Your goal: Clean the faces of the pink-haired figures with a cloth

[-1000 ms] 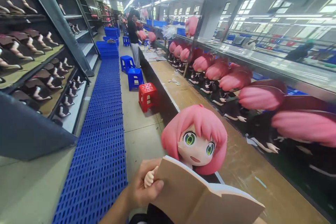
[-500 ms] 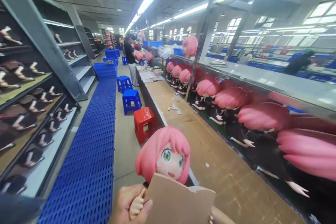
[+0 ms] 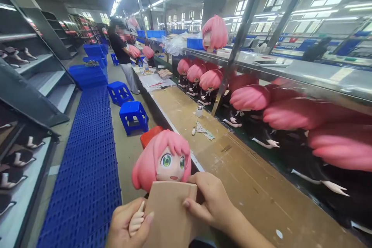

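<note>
A large figure with pink hair (image 3: pixel 161 157) and green eyes is in front of me, its head showing above a brown cardboard piece (image 3: pixel 168 213). My left hand (image 3: pixel 129 223) is closed around the figure's small pale hand (image 3: pixel 136 219), its thumb against the cardboard's left edge. On the other side, my right hand (image 3: pixel 209 199) grips the cardboard's right edge, thumb in front and fingers behind it near the hair. The cardboard bends back along that edge. Most of the figure's body is hidden behind the cardboard.
A long brown workbench (image 3: pixel 232 170) runs ahead on the right, with a small bottle (image 3: pixel 199 111) on it. Pink-haired figures (image 3: pixel 210 81) line its far side. Blue stools (image 3: pixel 133 118), blue slatted flooring (image 3: pixel 84 155) and shelves (image 3: pixel 43 73) lie left. A person (image 3: pixel 120 46) stands farther along.
My right hand has come into clear view and holds the cardboard, which now looks narrower and bent at its right edge. The figure sits slightly farther left, and the stools appear closer.
</note>
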Demonstrator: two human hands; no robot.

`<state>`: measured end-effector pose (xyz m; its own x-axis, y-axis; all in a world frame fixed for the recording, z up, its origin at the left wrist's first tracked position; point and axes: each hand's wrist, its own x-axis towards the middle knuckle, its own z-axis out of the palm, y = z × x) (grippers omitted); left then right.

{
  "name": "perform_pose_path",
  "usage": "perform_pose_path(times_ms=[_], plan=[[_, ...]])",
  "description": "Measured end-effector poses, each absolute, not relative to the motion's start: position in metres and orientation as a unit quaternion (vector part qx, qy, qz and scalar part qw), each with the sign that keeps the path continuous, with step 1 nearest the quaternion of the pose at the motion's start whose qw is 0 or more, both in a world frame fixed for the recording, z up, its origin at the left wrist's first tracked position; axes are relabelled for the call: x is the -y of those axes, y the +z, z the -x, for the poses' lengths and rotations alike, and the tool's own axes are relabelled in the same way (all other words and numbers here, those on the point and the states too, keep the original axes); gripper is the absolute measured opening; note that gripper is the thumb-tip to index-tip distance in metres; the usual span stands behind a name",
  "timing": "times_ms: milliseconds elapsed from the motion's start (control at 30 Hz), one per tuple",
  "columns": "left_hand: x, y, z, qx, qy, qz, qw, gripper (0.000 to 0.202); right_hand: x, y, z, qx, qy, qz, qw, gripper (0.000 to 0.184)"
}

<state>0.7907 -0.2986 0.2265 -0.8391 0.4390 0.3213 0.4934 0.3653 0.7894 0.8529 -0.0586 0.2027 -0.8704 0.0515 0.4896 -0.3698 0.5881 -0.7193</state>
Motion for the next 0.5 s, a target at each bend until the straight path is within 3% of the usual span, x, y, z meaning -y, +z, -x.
perform_pose_path(times_ms=[100, 233, 500], plan=[[0.3, 0.247, -0.725, 0.8, -0.462, 0.381, 0.036, 0.025, 0.063, 0.206, -0.801, 0.862, 0.419, -0.083, 0.273, 0.045], [0.29, 0.264, -0.659, 0.768, -0.449, 0.454, 0.05, 0.023, 0.064, 0.21, -0.747, 0.856, 0.404, -0.072, 0.314, 0.048], [0.253, 0.257, -0.561, 0.765, -0.371, 0.524, 0.047, 0.014, 0.04, 0.197, -0.663, 0.846, 0.401, -0.03, 0.351, 0.044]])
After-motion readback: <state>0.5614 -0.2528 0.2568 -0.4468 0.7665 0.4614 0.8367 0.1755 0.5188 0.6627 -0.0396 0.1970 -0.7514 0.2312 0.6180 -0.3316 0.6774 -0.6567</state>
